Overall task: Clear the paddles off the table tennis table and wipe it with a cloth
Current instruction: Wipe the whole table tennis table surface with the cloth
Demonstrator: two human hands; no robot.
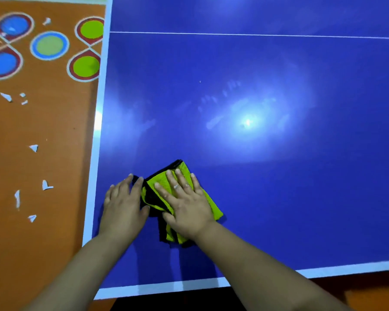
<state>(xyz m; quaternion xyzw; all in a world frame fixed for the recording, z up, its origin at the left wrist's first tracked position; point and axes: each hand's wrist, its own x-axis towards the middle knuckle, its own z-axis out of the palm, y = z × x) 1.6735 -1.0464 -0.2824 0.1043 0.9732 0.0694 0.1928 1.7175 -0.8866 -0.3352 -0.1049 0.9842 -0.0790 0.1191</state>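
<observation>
Yellow-green cloth (181, 166) with black edging lies folded on the blue table (279, 198), in the near left corner, close to the white border line. I see my right hand (184, 203) flat on top of it, fingers straight and spread, not gripping, only pressing it down. I think a spread palm gives even pressure and keeps the folded layers together while the cloth slides.

My left hand (124, 203) rests just beside it, also flat and relaxed. Its palm is on the bare table and its fingertips touch the black edge of the cloth, probably to stop the fold from opening or to steady me as I lean.

No paddle shows on the part of the table that I can see, so I judge that clearing is done and wiping is the step in hand. Finger smears (222, 102) show in the glare further in, so that area probably needs wiping. On the orange floor (54, 122) to the left lie small white scraps (34, 148).
</observation>
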